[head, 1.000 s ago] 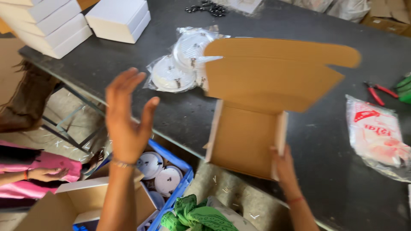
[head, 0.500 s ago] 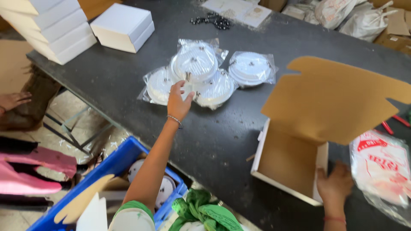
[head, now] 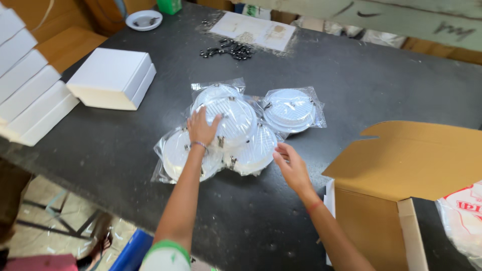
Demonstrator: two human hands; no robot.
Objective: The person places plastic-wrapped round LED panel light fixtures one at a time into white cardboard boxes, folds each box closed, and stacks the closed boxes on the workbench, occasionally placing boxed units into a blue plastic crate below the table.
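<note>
Several round white discs sealed in clear plastic bags (head: 236,133) lie in a loose pile on the dark table (head: 351,85). My left hand (head: 201,128) rests on the top bagged disc, fingers curled over its left rim. My right hand (head: 291,165) reaches toward the pile's right edge, fingers apart, touching or just short of a lower bag. One more bagged disc (head: 291,109) lies to the right of the pile. An open brown cardboard box (head: 396,190) with its flap raised stands at the right, free of both hands.
Closed white boxes (head: 113,79) sit at the left, with a taller stack (head: 27,95) at the table's left edge. Black metal clips (head: 228,50) and a paper sheet (head: 253,30) lie at the back. A red-and-white plastic bag (head: 464,221) is at far right. A blue crate (head: 130,251) is below.
My right hand let go of the cardboard box and moved left to the bagged discs. My left hand settled onto the top disc. The view shifted closer over the pile.
</note>
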